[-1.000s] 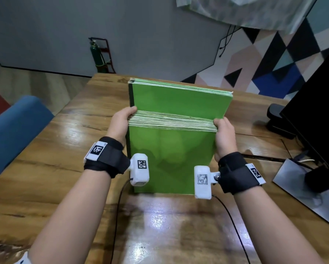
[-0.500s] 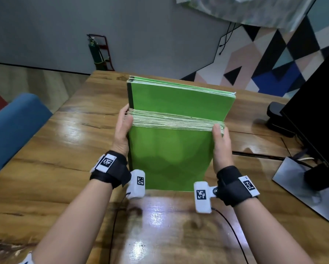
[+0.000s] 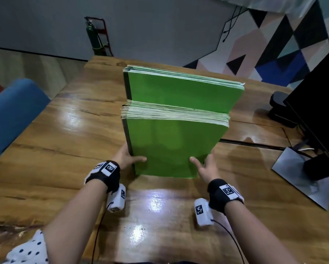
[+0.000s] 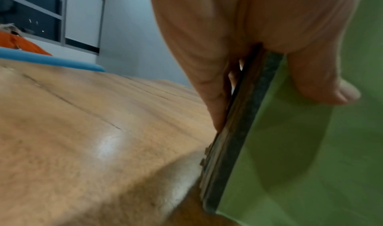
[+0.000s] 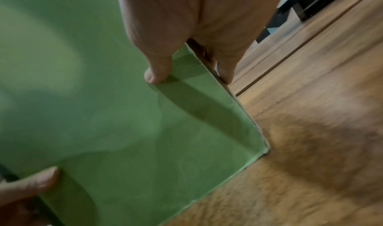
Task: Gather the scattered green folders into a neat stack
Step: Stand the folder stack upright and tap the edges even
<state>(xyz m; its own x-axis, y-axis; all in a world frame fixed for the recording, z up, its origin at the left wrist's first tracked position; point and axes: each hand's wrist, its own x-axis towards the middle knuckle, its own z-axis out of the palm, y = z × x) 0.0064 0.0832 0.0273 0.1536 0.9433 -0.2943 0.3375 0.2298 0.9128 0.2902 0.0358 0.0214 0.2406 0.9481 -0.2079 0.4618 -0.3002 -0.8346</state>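
A thick bundle of green folders (image 3: 171, 147) stands on edge on the wooden table (image 3: 68, 141), its near edge down on the wood. A taller group of green folders (image 3: 180, 90) rises behind the front group. My left hand (image 3: 128, 159) grips the bundle's lower left side, thumb on the front cover, fingers behind the dark spine (image 4: 248, 115). My right hand (image 3: 205, 165) grips the lower right side the same way, with the thumb (image 5: 159, 69) on the cover and the fingers behind the edge. The folders' lower right corner (image 5: 263, 149) touches the table.
A black monitor (image 3: 315, 103) on a silver stand (image 3: 300, 174) is at the right, with a cable (image 3: 251, 143) on the table beside it. A blue chair (image 3: 13, 113) is at the left. A green cylinder on a red cart (image 3: 97, 37) stands by the far wall.
Both hands slid down from the top of the front group to the bundle's lower sides. The bundle stays upright on the table.
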